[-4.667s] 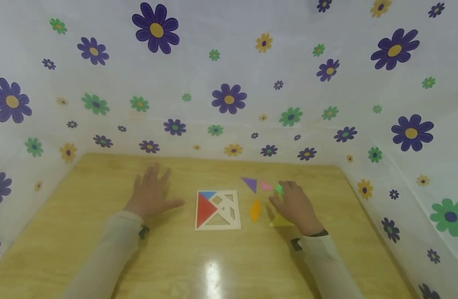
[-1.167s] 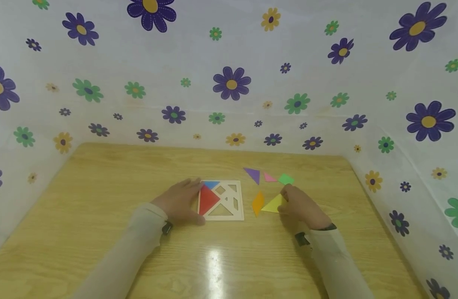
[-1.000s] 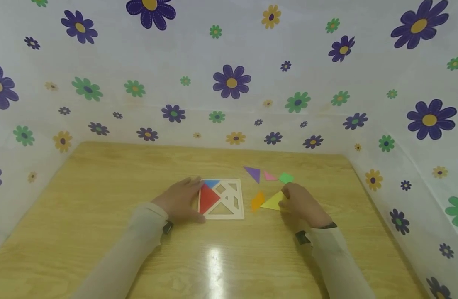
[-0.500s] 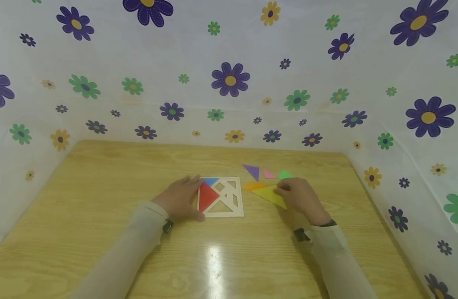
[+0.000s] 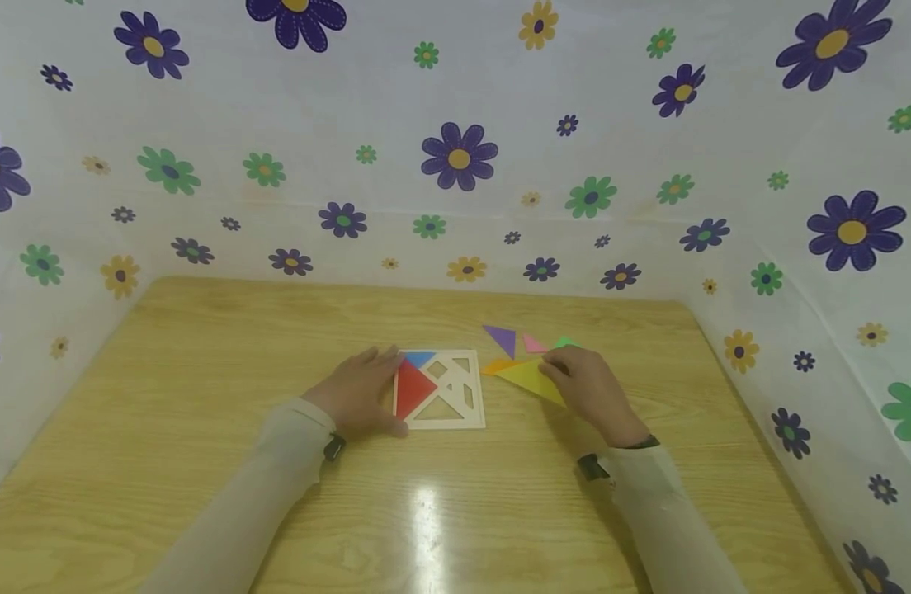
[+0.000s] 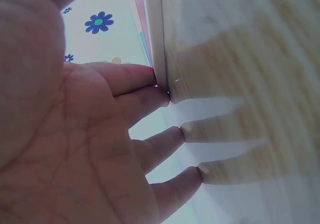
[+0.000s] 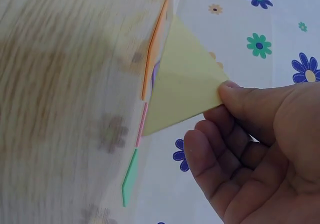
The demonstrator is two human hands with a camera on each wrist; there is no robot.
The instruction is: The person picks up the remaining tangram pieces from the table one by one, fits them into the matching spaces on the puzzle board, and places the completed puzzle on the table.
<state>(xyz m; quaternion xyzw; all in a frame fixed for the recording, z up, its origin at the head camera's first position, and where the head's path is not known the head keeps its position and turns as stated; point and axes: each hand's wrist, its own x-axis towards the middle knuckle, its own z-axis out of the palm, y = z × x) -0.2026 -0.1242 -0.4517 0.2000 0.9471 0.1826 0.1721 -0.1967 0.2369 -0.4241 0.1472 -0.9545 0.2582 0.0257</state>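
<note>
My right hand [image 5: 589, 388] pinches a large yellow triangle [image 7: 182, 79] by one corner, between thumb and fingers. The triangle is lifted and tilted above the table, overlapping the orange parallelogram [image 5: 493, 366] in the head view. My left hand [image 5: 355, 394] rests at the left edge of a white tangram tray [image 5: 479, 412], fingers fairly straight. In the left wrist view its fingertips [image 6: 187, 176] touch the table, and the nearest ones meet the tray's side. A red triangle [image 5: 413, 389] and a blue triangle [image 5: 420, 359] sit in the tray; its other cutouts show bare.
Beyond the right hand lie a purple triangle [image 5: 503, 340], a pink triangle [image 5: 533, 343] and a green piece [image 5: 565, 341], which the hand partly hides. The wooden table [image 5: 292, 528] meets a flower-printed white cloth [image 5: 396, 99] at the back and sides.
My left hand has come from the table onto the tray's edge. My right hand has picked up and turned the yellow triangle, shifting slightly left. The orange piece has turned and moved back.
</note>
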